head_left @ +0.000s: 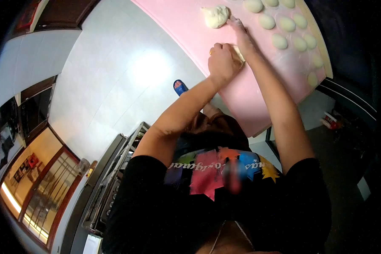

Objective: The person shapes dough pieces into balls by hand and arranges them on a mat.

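My left hand [223,62], with a ring on one finger, is curled over a piece of pale dough [238,54] on the pink work surface [252,95]. Most of that piece is hidden under the palm and fingers. Just beyond it, my right hand [242,37] reaches forward with its fingers stretched out and some flour on them. Its fingertips are at the edge of a larger lump of dough [216,17]; whether they press into it I cannot tell. Several smooth dough balls [287,24] lie to the right of my right hand.
A wooden strip [321,40] edges the surface on the right. White floor tiles [114,84] spread out on the left, where a foot in a blue slipper [180,87] shows. A stove [110,186] stands at the lower left, near a glazed door [46,194].
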Available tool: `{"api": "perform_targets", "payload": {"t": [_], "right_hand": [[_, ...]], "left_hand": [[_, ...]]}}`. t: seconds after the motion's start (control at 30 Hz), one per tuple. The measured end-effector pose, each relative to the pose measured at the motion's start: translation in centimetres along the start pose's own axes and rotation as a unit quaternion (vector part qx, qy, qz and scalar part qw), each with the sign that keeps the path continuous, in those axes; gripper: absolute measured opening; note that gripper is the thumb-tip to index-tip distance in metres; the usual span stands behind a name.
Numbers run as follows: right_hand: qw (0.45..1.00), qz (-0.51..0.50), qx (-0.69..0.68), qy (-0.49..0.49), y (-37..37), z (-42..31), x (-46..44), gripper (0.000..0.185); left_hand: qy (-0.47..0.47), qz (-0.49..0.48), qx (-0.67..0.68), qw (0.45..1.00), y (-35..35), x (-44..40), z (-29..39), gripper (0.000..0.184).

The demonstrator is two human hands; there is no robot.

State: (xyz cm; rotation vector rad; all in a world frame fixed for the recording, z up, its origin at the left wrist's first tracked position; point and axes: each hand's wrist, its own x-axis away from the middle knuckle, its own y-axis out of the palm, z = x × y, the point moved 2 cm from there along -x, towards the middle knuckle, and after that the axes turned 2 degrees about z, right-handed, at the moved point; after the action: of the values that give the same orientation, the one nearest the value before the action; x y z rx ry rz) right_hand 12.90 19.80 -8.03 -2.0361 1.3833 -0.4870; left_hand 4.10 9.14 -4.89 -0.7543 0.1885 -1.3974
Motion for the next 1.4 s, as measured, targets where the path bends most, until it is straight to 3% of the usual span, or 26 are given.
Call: {"api": "perform_targets", "payload": {"t": [0.03, 0.07, 0.1, 0.17, 0.3, 0.37, 0.57, 0.6, 0.63, 0.7, 0.73, 0.77, 0.87, 0.97, 1.03, 1.13, 1.23, 1.3, 1.37, 1.4], "right_hand": [[0.947, -0.034, -0.291, 0.135, -0.7, -1.7, 0.9, 0.057], [0.964, 0.023, -0.24, 0.115, -0.1, -1.7, 2.6, 0.052], [0.996, 0.066, 0.064, -0.01, -0.6, -1.2, 4.3, 0.049], [0.973, 0.116, 0.201, 0.008, 2.9, 2.0, 10.3, 0.05], [0.966, 0.084, 0.24, -0.048, 0.9, -0.5, 8.5, 0.052], [0.964, 0.079, 0.246, -0.059, 0.8, 0.1, 5.1, 0.052], [0.954, 0.054, 0.272, -0.117, 1.0, 1.0, -0.6, 0.056], [0.999, 0.009, 0.03, -0.005, 0.7, 0.6, -0.9, 0.056], [0.97, -0.037, -0.213, 0.108, 0.4, 0.0, -0.8, 0.055], [0.949, -0.064, -0.273, 0.145, -0.5, -1.1, 3.0, 0.052], [0.997, 0.011, -0.029, 0.077, 0.7, -0.7, 5.7, 0.051], [0.972, 0.084, 0.217, 0.004, 1.7, -0.3, 7.9, 0.05], [0.972, 0.069, 0.223, -0.033, 1.6, -0.1, 9.9, 0.054], [0.962, 0.053, 0.257, -0.075, 1.0, -1.2, 5.5, 0.054], [0.961, 0.05, 0.262, -0.077, 0.5, -0.5, 3.1, 0.055], [0.957, 0.068, 0.227, -0.168, 0.5, 0.7, 0.0, 0.051], [0.972, 0.054, 0.176, -0.147, 1.7, 1.8, -1.0, 0.049], [0.982, 0.071, 0.127, -0.12, 1.2, 1.4, 0.7, 0.046], [0.988, 0.116, 0.061, -0.085, -0.2, 0.0, 3.9, 0.042], [0.985, 0.1, 0.135, -0.043, 0.7, 0.6, 6.9, 0.045]], "left_hand": [[0.027, 0.047, -0.022, 0.998, 0.3, 1.2, 0.0, 0.062], [0.077, 0.069, 0.003, 0.995, -0.4, 3.0, 0.5, 0.063], [0.079, 0.068, 0.003, 0.995, 0.0, 4.4, -0.3, 0.063], [0.184, 0.074, -0.018, 0.98, 1.6, 6.4, -2.6, 0.073], [0.195, 0.033, 0.023, 0.98, -0.4, 5.9, -3.6, 0.082], [0.102, -0.026, 0.088, 0.991, -1.8, 3.0, -2.8, 0.081], [0.006, -0.018, 0.004, 1.0, -1.1, -1.5, -0.1, 0.068], [0.014, 0.016, -0.001, 1.0, -0.6, -0.8, 0.2, 0.067], [0.02, 0.05, -0.007, 0.999, -0.3, 0.2, 0.3, 0.066], [0.039, 0.051, -0.016, 0.998, 0.7, 3.0, -0.6, 0.066], [0.109, 0.073, -0.019, 0.991, 1.7, 4.3, -1.7, 0.067], [0.18, 0.095, -0.02, 0.979, 2.1, 5.3, -2.2, 0.068], [0.163, 0.055, 0.052, 0.984, 0.8, 6.7, -3.1, 0.069], [0.136, -0.009, 0.08, 0.987, -1.2, 3.3, -3.8, 0.072], [0.113, 0.001, 0.072, 0.991, -1.3, 0.9, -2.7, 0.074], [0.003, -0.024, 0.013, 1.0, -2.0, -1.7, -0.4, 0.067], [-0.02, -0.004, -0.008, 1.0, -1.5, -0.6, 1.0, 0.061], [0.0, 0.041, -0.012, 0.999, -0.5, 1.8, 1.4, 0.063], [0.1, 0.077, 0.017, 0.992, 1.5, 4.2, -0.7, 0.066], [0.101, 0.076, 0.017, 0.992, 2.0, 5.3, -1.5, 0.066]]}}
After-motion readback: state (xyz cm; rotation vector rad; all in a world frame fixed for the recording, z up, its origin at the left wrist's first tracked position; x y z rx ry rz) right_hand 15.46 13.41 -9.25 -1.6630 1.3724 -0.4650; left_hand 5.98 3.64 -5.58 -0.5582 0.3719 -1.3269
